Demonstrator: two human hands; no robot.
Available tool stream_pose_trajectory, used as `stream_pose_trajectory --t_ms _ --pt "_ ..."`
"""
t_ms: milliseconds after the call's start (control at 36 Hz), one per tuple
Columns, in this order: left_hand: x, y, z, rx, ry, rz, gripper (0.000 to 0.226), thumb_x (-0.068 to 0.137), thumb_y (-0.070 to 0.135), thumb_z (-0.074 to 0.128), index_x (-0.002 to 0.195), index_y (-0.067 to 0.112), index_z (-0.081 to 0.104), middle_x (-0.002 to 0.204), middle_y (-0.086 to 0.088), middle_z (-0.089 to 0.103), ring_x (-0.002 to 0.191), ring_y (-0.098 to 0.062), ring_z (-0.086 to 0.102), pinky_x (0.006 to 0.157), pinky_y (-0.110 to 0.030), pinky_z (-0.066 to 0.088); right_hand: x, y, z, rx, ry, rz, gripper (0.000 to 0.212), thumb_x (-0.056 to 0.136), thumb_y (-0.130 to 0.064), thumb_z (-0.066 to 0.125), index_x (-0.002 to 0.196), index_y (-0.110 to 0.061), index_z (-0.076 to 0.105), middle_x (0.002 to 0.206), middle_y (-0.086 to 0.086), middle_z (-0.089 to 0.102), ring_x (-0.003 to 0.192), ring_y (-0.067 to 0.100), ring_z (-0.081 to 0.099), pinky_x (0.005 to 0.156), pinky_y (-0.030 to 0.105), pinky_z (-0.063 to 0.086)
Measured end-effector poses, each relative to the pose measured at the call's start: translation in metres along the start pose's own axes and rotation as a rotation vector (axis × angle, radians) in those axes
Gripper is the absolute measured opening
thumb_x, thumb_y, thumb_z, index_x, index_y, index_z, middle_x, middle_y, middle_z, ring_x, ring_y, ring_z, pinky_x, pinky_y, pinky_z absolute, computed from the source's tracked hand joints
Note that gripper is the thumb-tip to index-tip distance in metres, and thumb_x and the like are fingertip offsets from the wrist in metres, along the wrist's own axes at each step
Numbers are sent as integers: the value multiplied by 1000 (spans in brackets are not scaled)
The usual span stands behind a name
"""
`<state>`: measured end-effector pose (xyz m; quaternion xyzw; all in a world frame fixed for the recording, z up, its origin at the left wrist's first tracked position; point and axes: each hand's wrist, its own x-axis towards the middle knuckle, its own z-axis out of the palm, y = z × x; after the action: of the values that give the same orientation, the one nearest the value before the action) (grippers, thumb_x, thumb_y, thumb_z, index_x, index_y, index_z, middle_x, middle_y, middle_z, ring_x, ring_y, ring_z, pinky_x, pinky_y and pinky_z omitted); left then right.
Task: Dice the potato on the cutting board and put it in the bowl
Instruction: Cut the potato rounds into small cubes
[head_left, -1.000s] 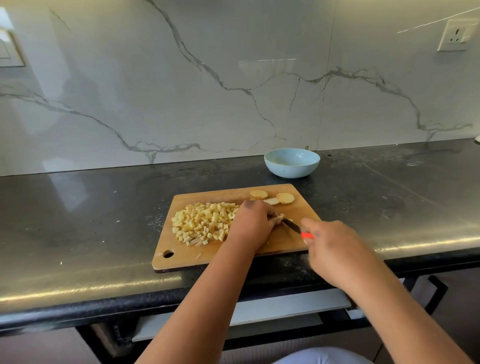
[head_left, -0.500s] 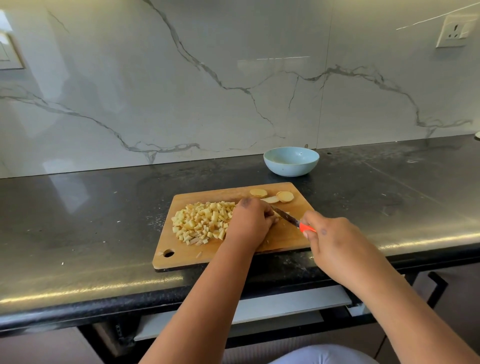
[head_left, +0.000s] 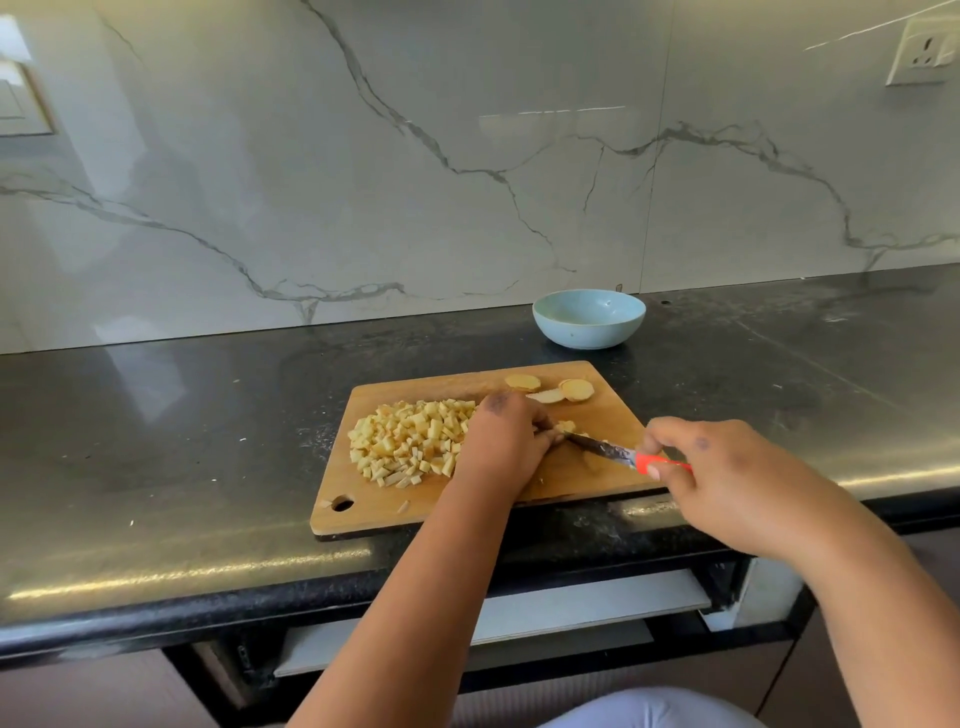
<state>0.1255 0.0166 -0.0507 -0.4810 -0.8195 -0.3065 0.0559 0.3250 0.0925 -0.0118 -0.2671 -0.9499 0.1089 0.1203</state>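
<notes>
Black countertop (head_left: 156, 441) with cutting board (head_left: 597, 478): left hand (head_left: 506, 441) curls over a potato piece (head_left: 566, 427); right hand (head_left: 727, 483) pinches the knife (head_left: 613, 451) handle. Diced potato (head_left: 410, 441) lies piled left; bowl (head_left: 588, 318) stands behind.

Glossy black countertop (head_left: 156, 415), veined white marble wall (head_left: 363, 182), wall socket (head_left: 924, 52)

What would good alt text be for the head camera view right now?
A person's left hand holds potato on a wooden cutting board while the right hand grips a red-handled knife. Diced potato is piled on the board; a light blue bowl sits behind.
</notes>
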Motion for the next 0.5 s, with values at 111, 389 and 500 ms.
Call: stream_pose_trajectory --t_ms 111,389,500 --pt "-1 -2 -1 14 23 -16 21 87 35 71 102 20 75 98 5 70 88 -9 60 81 -25 52 5 0 5 56 148 -52 9 100 -25 48 97 -31 53 56 -7 45 42 6 37 45 17 35" --pt "-3 1 1 22 55 -32 15 88 30 71 99 19 73 94 5 68 82 -8 56 72 -19 45 16 -10 33 15 159 -75 14 101 -25 42 109 -27 52 83 -3 64 61 10 57 57 31 51" --pt "-2 1 1 18 31 -45 14 89 29 69 100 20 72 95 4 67 86 -10 57 75 -22 48 19 -9 37 48 163 -85 12 100 -25 43 108 -28 52 89 -3 67 66 12 61 62 37 55"
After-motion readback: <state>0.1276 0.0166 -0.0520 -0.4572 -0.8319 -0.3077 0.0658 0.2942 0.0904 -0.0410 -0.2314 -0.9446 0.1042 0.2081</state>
